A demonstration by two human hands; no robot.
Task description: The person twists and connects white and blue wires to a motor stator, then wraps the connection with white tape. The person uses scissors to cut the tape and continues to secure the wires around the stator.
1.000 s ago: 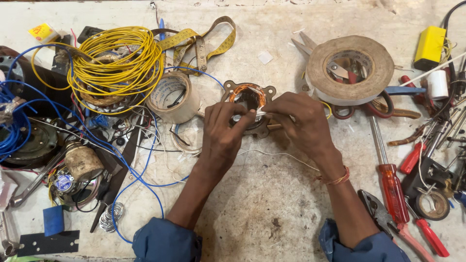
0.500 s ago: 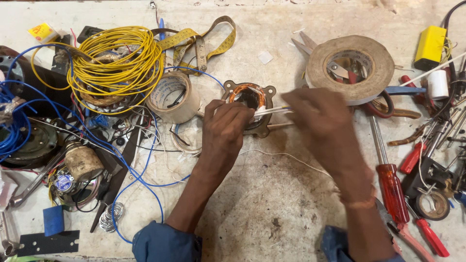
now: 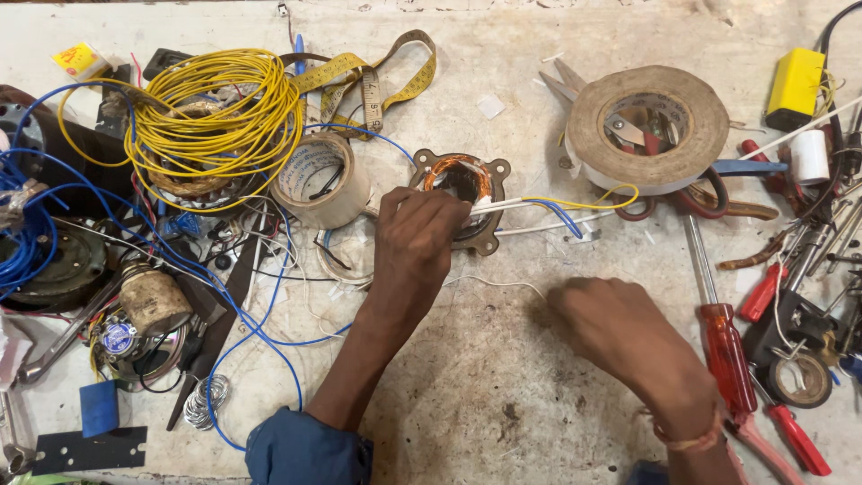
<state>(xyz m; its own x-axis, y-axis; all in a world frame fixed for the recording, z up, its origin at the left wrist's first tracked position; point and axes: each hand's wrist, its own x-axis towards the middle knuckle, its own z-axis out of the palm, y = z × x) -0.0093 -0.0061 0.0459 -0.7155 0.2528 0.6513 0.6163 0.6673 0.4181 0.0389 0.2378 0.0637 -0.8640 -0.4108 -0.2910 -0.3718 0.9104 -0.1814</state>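
Observation:
A small motor stator [image 3: 485,235] with copper windings lies on the worn bench top. My left hand [image 3: 415,241] grips its near left side, fingers closed over the frame. White-sleeved leads [image 3: 503,207] with yellow and blue wire ends stick out to the stator's right. A thin white thread [image 3: 499,284] runs from under my left hand to my right hand [image 3: 620,334]. That hand is low on the bench, to the right of the stator, with its fingers pinched on the thread's end.
A yellow wire coil [image 3: 215,117], a pale tape roll [image 3: 323,180] and a measuring tape [image 3: 377,81] lie to the left. A wide brown tape roll [image 3: 660,126] over scissors is at the back right. A red screwdriver [image 3: 723,350], pliers and a yellow box [image 3: 795,81] sit at the right.
My right hand has left the stator and swung down and right toward me, drawing the white thread out. My left hand has stayed on the stator.

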